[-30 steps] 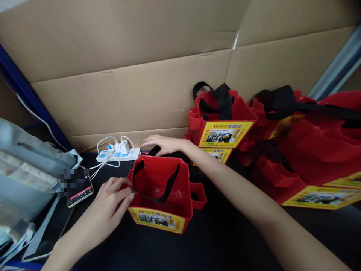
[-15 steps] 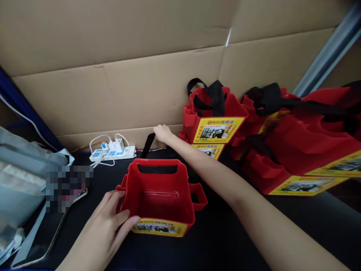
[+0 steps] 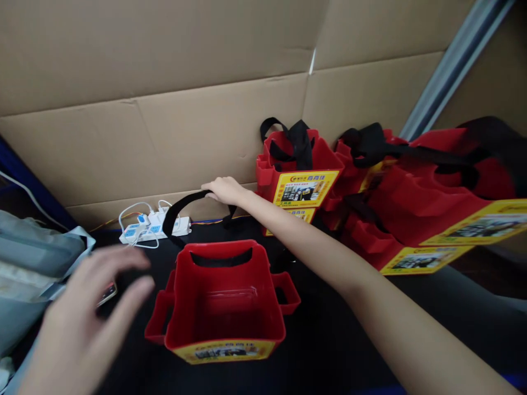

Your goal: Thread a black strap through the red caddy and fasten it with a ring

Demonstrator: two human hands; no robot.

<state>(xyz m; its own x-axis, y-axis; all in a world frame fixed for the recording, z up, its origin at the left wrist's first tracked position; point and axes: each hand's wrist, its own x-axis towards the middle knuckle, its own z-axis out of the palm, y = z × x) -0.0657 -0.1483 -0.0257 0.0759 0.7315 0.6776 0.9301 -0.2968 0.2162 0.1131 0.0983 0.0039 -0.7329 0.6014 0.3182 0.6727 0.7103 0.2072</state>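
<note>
One red bag (image 3: 224, 299), its strap (image 3: 181, 206) in right hand (image 3: 224, 190)

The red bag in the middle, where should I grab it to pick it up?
Probably by the black strap. It arches up behind the red bag, and the right hand already holds its top there. Come from above and behind. The bag's soft sides would likely fold in, and the left hand is off it, open.
</note>
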